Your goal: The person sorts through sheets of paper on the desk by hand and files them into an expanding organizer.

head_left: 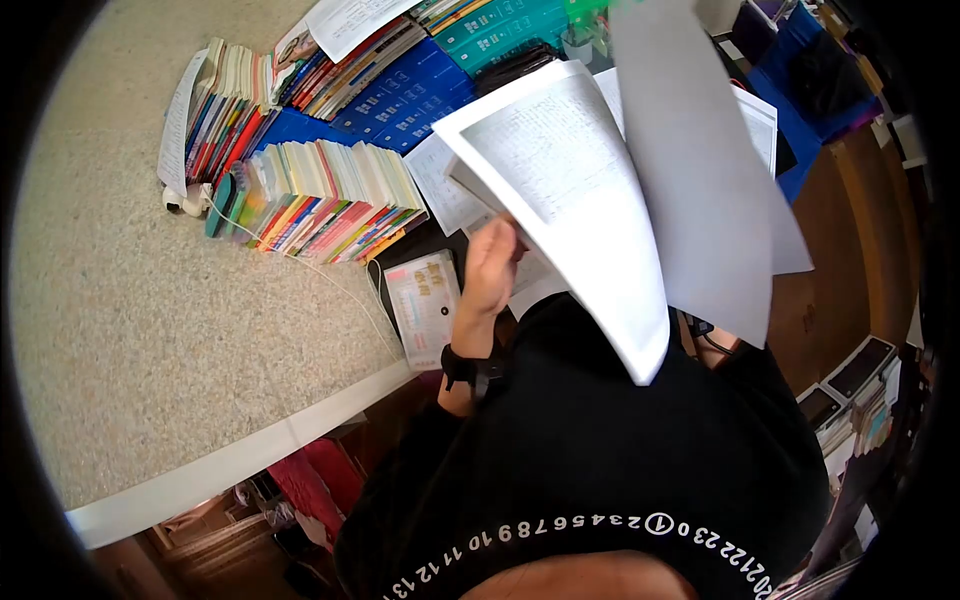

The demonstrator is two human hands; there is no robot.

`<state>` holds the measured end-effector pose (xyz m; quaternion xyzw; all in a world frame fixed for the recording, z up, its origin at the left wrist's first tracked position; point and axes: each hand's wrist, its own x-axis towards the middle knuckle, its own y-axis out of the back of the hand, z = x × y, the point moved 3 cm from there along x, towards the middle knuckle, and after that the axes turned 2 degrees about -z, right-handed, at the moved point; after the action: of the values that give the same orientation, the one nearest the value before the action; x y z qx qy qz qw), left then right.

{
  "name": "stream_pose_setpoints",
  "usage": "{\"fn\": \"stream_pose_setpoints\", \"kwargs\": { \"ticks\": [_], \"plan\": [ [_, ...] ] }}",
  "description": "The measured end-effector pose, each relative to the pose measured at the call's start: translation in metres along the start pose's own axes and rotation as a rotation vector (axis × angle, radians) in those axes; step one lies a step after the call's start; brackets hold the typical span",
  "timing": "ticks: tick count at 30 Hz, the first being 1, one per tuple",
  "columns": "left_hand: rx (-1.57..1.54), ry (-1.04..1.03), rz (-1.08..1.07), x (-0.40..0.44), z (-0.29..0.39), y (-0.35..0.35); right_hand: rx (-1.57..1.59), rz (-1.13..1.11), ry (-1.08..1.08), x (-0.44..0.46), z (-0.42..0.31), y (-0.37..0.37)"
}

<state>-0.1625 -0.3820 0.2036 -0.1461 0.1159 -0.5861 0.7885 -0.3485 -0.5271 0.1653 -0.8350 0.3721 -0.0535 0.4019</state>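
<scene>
My left hand (491,268) is closed around the left edge of a thick stack of papers (570,150), raised above the desk. Its top page carries dense small writing, and the stack bends down toward my chest. Beside it a large pale sheet (700,170) stands up, curved and turned away from the stack. Behind that sheet my right hand is hidden; only the right wrist (715,347) shows below it, so its fingers and grip cannot be seen. More printed sheets (447,185) lie under the stack. Close to my left wrist is a clear-covered case (422,308) with gold lettering.
Rows of upright books (335,195) stand on the speckled desk (190,340), next to blue boxes (405,100) and green boxes (505,35). A white cord (310,265) trails across the desktop. At lower right are dark-topped boxes (860,367). A blue bin (815,80) stands at upper right.
</scene>
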Motion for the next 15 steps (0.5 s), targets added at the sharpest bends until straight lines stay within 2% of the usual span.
{"fn": "stream_pose_setpoints", "kwargs": {
  "ticks": [3,6,10,12,15],
  "plan": [
    [0.235,0.005,-0.253,0.008,-0.011,-0.015,-0.056,0.002,0.024,0.001,-0.009,-0.001],
    [0.397,0.030,-0.240,0.016,-0.009,-0.044,-0.117,0.009,0.046,0.000,-0.018,0.000],
    [0.503,0.162,-0.122,0.019,0.012,-0.042,-0.184,0.022,0.069,-0.003,-0.025,0.002],
    [0.482,0.036,-0.133,0.020,0.004,-0.022,-0.211,0.018,0.077,-0.001,-0.028,0.000],
    [0.486,-0.043,-0.051,0.015,0.006,-0.001,-0.256,0.027,0.087,0.001,-0.033,0.000]
  ]
}}
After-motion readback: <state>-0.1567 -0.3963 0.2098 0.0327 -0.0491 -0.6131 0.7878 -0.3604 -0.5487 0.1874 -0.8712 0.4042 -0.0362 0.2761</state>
